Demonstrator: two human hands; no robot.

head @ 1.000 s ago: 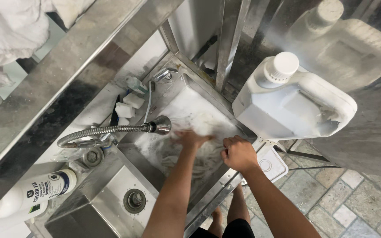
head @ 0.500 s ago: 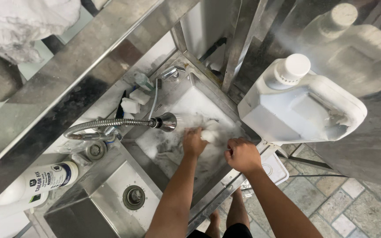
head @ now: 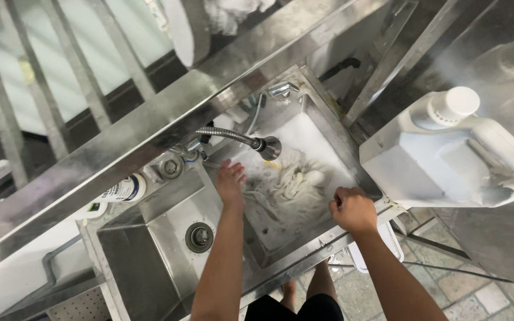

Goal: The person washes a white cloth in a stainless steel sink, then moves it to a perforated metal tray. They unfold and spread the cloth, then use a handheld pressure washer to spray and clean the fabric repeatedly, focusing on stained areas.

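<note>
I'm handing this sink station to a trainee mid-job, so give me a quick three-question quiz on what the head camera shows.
1. True or false: the left hand is closed around the spray head.
2. Which basin holds the wet cloth? A) the right, foamy basin B) the left basin with the drain
3. Where does the right hand rest, and what stands just beyond it?

Key:
1. False; it is open beside the cloth, apart from the spray head.
2. A
3. On the sink's front rim; a large white jug with a white cap.
</note>
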